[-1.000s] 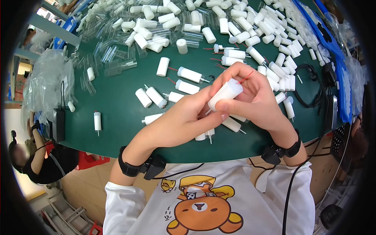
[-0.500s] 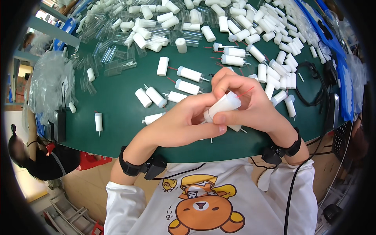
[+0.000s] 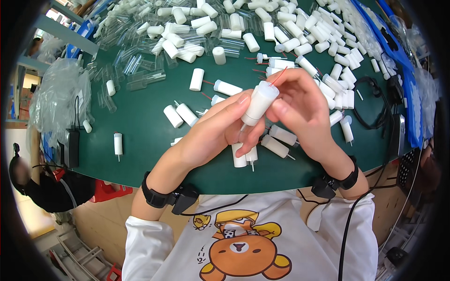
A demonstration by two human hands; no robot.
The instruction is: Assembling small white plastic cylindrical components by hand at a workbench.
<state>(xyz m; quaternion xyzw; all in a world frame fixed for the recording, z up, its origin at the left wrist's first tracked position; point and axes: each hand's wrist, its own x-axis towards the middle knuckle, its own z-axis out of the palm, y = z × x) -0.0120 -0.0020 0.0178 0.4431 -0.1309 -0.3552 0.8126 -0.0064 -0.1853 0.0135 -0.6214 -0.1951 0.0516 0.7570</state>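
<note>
A white cylinder (image 3: 260,103) with a pale bluish cap stands tilted in front of me, a thin red wire rising from its cap and a thin pin at its lower end. My left hand (image 3: 211,124) grips it between thumb and fingers. Close on its right side, my right hand (image 3: 308,107) is half curled with thumb and forefinger apart; whether a fingertip touches the cylinder or wire is hard to see. Below the hands lie several similar pinned cylinders (image 3: 275,146). Others with red wires (image 3: 228,88) lie just beyond my left hand.
Heaped white cylinders (image 3: 318,33) and clear tubes (image 3: 133,65) cover the far side of the green table (image 3: 145,140). A lone pinned cylinder (image 3: 118,144) is at left. Plastic bags (image 3: 58,103), a black adapter (image 3: 71,147) and a black cable (image 3: 365,117) lie near the sides.
The cylinder has been raised and turned more upright. My right hand has loosened from around it and shifted right, while my left hand now holds it; more cylinders show below.
</note>
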